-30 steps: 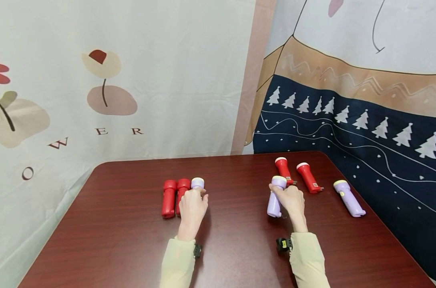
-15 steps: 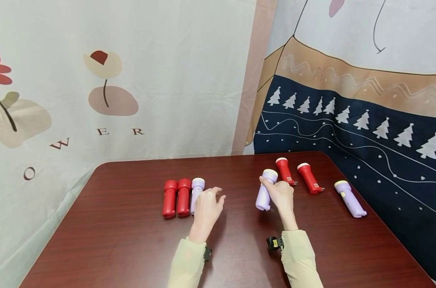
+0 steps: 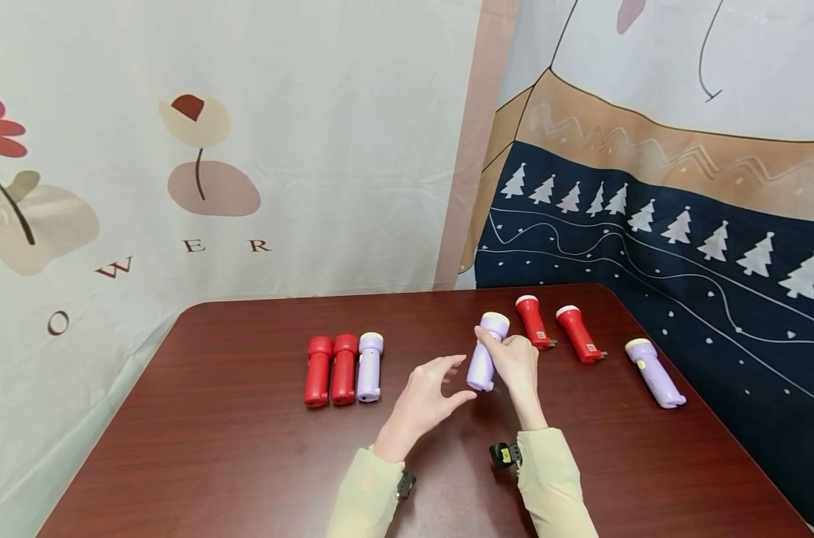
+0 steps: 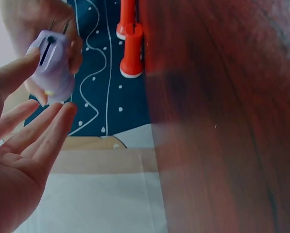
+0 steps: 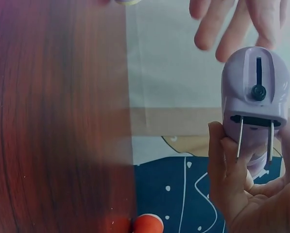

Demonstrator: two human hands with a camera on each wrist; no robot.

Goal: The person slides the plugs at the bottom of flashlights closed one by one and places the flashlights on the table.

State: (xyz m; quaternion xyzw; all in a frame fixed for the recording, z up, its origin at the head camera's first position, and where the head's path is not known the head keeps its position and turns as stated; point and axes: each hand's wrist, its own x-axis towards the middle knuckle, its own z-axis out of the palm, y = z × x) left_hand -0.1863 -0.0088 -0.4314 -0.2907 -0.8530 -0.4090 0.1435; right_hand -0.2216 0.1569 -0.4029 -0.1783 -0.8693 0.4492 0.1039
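My right hand (image 3: pixel 516 368) grips a lilac flashlight (image 3: pixel 482 362) near its pale yellow-rimmed head. In the right wrist view, two metal plug prongs (image 5: pixel 271 141) stick out of that flashlight's tail, beside a black slider. To its left, my left hand (image 3: pixel 421 403) has its thumb and fingers spread wide around a gap. The left wrist view has those fingers (image 4: pixel 52 133) close to the flashlight's tail end; whether the thumb touches it I cannot tell. A second lilac flashlight (image 3: pixel 369 368) lies left of my hands, beside two red flashlights, one outer (image 3: pixel 318 371) and one inner (image 3: pixel 344 370).
At the table's back right lie two red flashlights with white rims, one nearer the middle (image 3: pixel 533 321) and one farther right (image 3: pixel 579 334). Another lilac flashlight (image 3: pixel 654 373) lies by the right edge of the brown table (image 3: pixel 211 448). Printed cloth (image 3: pixel 353 149) hangs behind.
My left hand has let go of the lilac flashlight in the left row and moved right, its fingers spreading. My right hand has carried its lilac flashlight leftward.
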